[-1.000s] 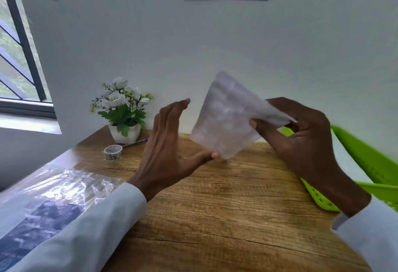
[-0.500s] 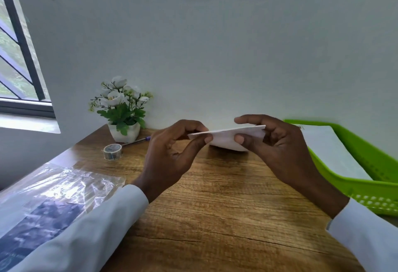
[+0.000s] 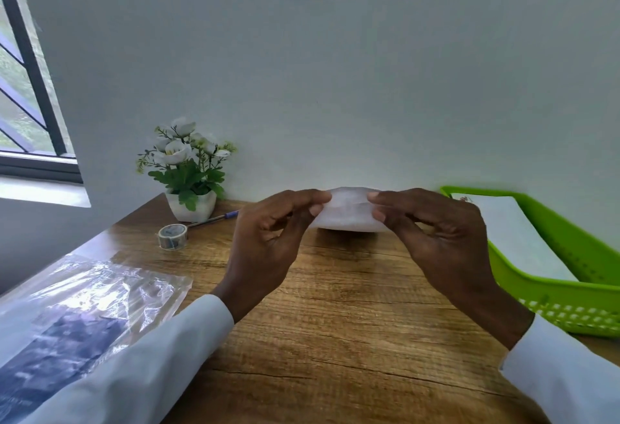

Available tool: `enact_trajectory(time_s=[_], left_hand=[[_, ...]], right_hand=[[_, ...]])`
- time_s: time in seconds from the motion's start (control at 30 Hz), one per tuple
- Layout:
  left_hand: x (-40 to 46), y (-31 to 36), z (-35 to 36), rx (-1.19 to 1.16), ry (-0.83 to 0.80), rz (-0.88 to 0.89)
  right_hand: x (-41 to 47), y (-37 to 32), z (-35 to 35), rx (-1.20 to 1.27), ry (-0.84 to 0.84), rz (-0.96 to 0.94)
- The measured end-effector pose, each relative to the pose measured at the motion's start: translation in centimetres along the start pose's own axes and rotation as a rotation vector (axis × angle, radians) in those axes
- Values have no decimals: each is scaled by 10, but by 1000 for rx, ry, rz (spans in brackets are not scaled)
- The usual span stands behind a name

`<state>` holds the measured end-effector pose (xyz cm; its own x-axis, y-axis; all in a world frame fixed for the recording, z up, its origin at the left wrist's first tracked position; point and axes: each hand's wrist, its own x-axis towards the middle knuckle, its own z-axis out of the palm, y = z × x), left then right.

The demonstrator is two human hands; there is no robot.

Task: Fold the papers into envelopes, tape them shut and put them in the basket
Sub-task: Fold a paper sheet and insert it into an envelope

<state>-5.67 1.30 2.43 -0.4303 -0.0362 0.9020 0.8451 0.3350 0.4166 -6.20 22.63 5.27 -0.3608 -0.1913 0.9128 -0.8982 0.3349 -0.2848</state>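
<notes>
While I watch from afar, the table (image 3: 335,323) carries the green basket (image 3: 570,302) at right, one white envelope (image 3: 510,235) already inside, so finished ones drop close by. My left hand (image 3: 268,239) and right hand (image 3: 439,239) each pinch an end of the folded paper (image 3: 347,213), held above the table, long axis left to right, nearly edge-on to me. The tape roll (image 3: 172,236) waits at left.
</notes>
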Motion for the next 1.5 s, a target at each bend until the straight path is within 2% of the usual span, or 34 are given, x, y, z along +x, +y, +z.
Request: enact_trajectory(time_s=[0.1,0.23,0.47,0.63,0.73,0.87,0.97,1.1,1.4,1.5], left_hand=[[-1,0,-1,31,-23,14],[-1,2,0,58,-60,1],[2,3,-2,79,-56,-19],[4,3,-2,127,-40,2],[3,4,-1,171,-38,9],[-2,5,2,254,-69,57],[-6,8,5,293,-122,126],[-5,11,6,413,-132,229],[5,8,-2,326,-70,132],[9,8,-6,238,-41,78]], right_hand=[[1,6,-3,-52,-59,-19],[2,4,-5,-73,-83,54],[5,-2,-6,166,-50,336],[7,-1,-8,106,-28,328],[5,1,-7,-13,-48,263],[-4,1,1,-325,-147,43],[-12,1,10,-402,-195,-109],[-14,1,12,-308,-197,-84],[0,4,-1,-140,-186,71],[7,1,-6,-34,-143,206]])
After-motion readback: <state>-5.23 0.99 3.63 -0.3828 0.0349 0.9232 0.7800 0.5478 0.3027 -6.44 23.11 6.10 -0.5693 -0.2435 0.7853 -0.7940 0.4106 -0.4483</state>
